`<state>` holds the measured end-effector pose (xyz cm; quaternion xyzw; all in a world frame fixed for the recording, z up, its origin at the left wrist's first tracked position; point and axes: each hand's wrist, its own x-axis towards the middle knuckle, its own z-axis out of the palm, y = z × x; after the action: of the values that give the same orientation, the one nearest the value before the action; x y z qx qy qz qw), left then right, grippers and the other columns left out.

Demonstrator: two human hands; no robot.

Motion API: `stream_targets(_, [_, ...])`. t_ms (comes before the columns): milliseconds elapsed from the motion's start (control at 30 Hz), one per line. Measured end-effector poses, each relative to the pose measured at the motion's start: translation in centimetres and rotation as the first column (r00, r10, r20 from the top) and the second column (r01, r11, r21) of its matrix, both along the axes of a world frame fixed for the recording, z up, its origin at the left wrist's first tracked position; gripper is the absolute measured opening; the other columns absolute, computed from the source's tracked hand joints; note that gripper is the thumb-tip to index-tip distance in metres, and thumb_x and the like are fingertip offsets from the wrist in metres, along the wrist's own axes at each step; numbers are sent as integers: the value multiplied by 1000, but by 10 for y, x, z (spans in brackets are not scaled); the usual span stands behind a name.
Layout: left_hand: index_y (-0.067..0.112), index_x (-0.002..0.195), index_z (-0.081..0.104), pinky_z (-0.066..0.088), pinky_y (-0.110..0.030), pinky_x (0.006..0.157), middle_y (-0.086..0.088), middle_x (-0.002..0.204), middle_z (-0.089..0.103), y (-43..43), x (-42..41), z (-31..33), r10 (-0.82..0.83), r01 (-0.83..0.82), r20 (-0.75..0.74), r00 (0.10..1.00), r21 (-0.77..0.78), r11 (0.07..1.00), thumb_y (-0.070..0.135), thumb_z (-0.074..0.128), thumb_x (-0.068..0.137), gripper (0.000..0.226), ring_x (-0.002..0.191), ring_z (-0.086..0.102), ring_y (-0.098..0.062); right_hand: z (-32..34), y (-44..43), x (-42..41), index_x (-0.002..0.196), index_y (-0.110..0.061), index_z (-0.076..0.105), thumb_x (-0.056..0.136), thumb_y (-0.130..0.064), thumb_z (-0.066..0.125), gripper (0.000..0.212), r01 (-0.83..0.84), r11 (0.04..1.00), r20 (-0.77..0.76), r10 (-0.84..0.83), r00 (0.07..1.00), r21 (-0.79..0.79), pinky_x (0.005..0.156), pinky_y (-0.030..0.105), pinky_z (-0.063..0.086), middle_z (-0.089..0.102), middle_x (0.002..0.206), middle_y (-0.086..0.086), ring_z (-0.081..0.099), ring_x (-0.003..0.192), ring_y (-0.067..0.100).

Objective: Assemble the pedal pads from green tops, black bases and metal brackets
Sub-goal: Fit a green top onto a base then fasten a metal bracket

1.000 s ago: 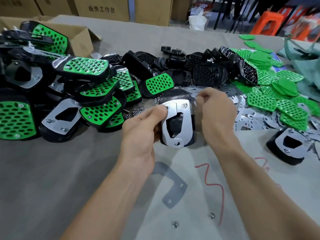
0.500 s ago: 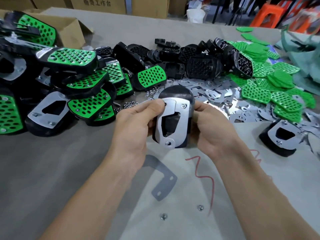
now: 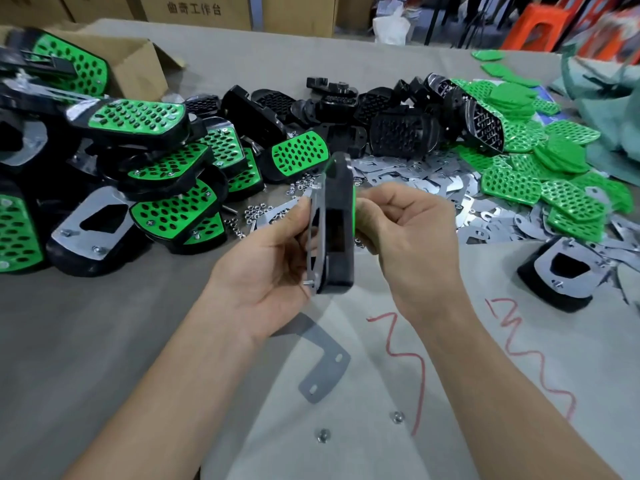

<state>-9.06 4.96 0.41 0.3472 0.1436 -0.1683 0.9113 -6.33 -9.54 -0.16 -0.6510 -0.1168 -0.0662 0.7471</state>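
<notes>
pedal pad (image 3: 336,251) now turned edge-on, left hand (image 3: 263,268) and right hand (image 3: 412,237) clamped on it, grey counter (image 3: 104,341) under pad, cardboard boxes (image 3: 298,12) behind pad

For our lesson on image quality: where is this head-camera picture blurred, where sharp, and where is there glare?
Head view throughout: the orange stools at top right are smeared; the held pedal pad is fairly sharp; the loose metal brackets behind it glint with glare.

a small assembly workshop: heaps of finished pedal pads (image 3: 149,157), black bases (image 3: 401,133), loose green tops (image 3: 540,174), metal brackets (image 3: 415,178) and nuts (image 3: 256,213) crowd a cloth-covered worktable (image 3: 86,323); cardboard cartons (image 3: 194,10) and an orange plastic stool (image 3: 540,24) stand behind.
</notes>
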Motion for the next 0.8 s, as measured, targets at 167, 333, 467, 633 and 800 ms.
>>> stream_targets(167, [3, 75, 81, 57, -24, 54, -9, 76, 74, 4, -4, 2, -80, 82, 26, 996, -98, 992, 23, 53, 82, 35, 60, 71, -18, 4, -3, -8, 71, -27, 69, 82, -7, 70, 23, 205, 946, 337, -113, 935, -252, 56, 23, 48, 71, 69, -9, 60, 57, 4])
stream_targets(333, [1, 74, 80, 56, -22, 49, -11, 69, 71, 1, -2, 4, -52, 52, 6, 999, -7, 999, 25, 61, 72, 30, 53, 67, -17, 4, -1, -2, 69, -8, 68, 84, 4, 71, 20, -18, 989, 136, 39, 990, -148, 48, 37, 52, 69, 60, 5, 62, 51, 17])
stream_targets(467, [1, 94, 78, 56, -23, 50, -9, 68, 69, 0, -6, 2, -102, 102, 61, 993, 1, 995, 30, 66, 72, 38, 51, 67, -16, -3, -12, 5, 66, -6, 67, 78, 7, 73, 19, -303, 942, -104, 319, 942, 147, 51, 22, 43, 66, 59, 3, 58, 49, 11])
stream_targets(633, [3, 66, 79, 52, -20, 41, -9, 63, 71, -3, -6, 2, -211, 211, 45, 976, 7, 977, 28, 61, 75, 31, 44, 66, -14, -3, -11, 4, 108, 12, 56, 59, -22, 93, 71, -506, 768, -26, 559, 828, 391, 57, 30, 53, 63, 77, 16, 62, 55, 21])
stream_targets(800, [5, 77, 81, 53, -21, 40, -12, 67, 72, -2, -12, 10, -258, 258, 52, 965, 1, 966, 23, 70, 65, 25, 45, 67, -15, -2, -13, 3, 101, -1, 73, 66, -25, 90, 46, -583, 736, 10, 618, 786, 345, 61, 32, 53, 59, 78, 19, 56, 62, 24])
